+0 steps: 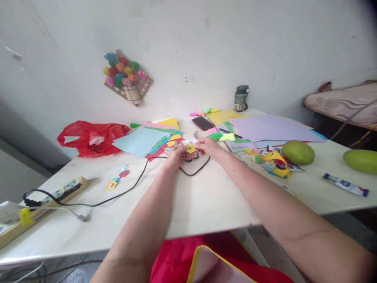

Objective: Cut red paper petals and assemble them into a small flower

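Note:
Near the middle of the table, both my hands are closed around a small yellow paper flower (pixel 191 148) with a green centre. My left hand (pixel 176 155) pinches its left side, while the fingertips of my right hand (pixel 209 147) grip its right edge. Under and behind it are bits of white and coloured material, partly hidden by my fingers. A black cord (pixel 193 174) loops on the table just below my hands. Left of my hands, several finished-looking paper flowers (pixel 112 184) in yellow, red and blue lie together.
A power strip (pixel 69 186) lies at the left, by a red plastic bag (pixel 94 135). Coloured paper sheets (pixel 271 127), a phone (pixel 203 123), paper scraps (pixel 278 161), green fruit (pixel 298 152), a glue tube (pixel 346 185) and a dark bottle (pixel 241 98) occupy the back and right.

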Demonstrator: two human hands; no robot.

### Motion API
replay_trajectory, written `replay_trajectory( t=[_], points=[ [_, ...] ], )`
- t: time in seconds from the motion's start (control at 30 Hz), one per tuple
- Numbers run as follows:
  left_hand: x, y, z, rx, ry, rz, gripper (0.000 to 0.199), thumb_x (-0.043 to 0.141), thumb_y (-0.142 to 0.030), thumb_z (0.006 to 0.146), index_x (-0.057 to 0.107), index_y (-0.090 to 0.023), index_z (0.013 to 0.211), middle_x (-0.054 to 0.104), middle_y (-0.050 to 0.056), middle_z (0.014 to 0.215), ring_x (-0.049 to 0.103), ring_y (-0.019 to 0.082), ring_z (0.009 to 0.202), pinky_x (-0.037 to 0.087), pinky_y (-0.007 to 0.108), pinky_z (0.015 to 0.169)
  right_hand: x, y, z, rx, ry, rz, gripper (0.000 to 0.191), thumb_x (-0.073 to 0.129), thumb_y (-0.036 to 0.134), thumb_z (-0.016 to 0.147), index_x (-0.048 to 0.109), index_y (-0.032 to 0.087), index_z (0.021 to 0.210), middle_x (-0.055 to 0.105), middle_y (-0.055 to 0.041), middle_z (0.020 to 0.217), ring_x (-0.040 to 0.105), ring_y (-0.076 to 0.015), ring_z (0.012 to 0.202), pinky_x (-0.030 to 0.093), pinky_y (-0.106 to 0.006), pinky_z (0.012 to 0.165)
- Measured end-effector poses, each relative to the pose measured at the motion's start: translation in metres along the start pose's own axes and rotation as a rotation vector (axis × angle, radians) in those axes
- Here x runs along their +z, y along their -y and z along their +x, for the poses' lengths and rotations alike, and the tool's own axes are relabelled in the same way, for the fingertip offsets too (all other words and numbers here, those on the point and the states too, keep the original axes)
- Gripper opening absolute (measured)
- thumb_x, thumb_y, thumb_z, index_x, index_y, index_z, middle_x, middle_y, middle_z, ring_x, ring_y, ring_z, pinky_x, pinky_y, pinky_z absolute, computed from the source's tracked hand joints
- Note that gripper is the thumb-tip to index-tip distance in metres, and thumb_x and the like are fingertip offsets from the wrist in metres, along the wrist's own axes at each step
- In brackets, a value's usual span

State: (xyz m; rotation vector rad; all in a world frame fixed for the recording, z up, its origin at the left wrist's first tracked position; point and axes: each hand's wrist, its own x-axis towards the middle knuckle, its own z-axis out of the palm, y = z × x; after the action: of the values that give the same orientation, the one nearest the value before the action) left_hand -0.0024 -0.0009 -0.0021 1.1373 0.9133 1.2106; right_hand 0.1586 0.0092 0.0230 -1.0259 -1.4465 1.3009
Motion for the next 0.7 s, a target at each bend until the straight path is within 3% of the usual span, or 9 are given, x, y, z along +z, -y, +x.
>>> replay_trajectory(
  t=[0.2,0.4,0.7],
  points=[
    [0.0020,-0.0005,-0.0023,0.001,0.017,0.035,0.033,0.075,-0.039,0.061,0.063,-0.010,0.072,0.071,0.011,0.068,0.069,0.022,0.060,0.055,0.030,0.059,-0.0003,-0.0030,0.0025,-0.020,-0.002,0.004,0.023,0.067,0.013,0.076,0.058,0.014,0.055,0.055,0.0035,0.045,0.045,-0.0049,0.038,0.034,-0.016,0.037],
    [0.0009,0.0019,-0.0023,0.061,0.002,0.074,0.043,0.078,-0.049,0.061,0.064,-0.011,0.075,0.071,0.011,0.072,0.070,0.021,0.064,0.054,0.028,0.062,-0.0024,-0.0052,0.0031,0.013,0.007,0.059,0.020,0.067,0.024,0.080,0.062,0.014,0.064,0.061,0.0007,0.056,0.049,-0.0060,0.043,0.034,-0.016,0.036],
    [0.0023,0.0027,-0.0019,0.080,0.034,0.046,0.044,0.079,-0.050,0.060,0.062,-0.013,0.077,0.072,0.008,0.071,0.071,0.020,0.066,0.054,0.028,0.064,0.0003,-0.0053,0.0046,0.013,-0.069,0.022,0.017,0.066,0.013,0.077,0.059,0.014,0.062,0.059,0.0025,0.051,0.047,-0.0053,0.042,0.034,-0.016,0.038]
  ],
)
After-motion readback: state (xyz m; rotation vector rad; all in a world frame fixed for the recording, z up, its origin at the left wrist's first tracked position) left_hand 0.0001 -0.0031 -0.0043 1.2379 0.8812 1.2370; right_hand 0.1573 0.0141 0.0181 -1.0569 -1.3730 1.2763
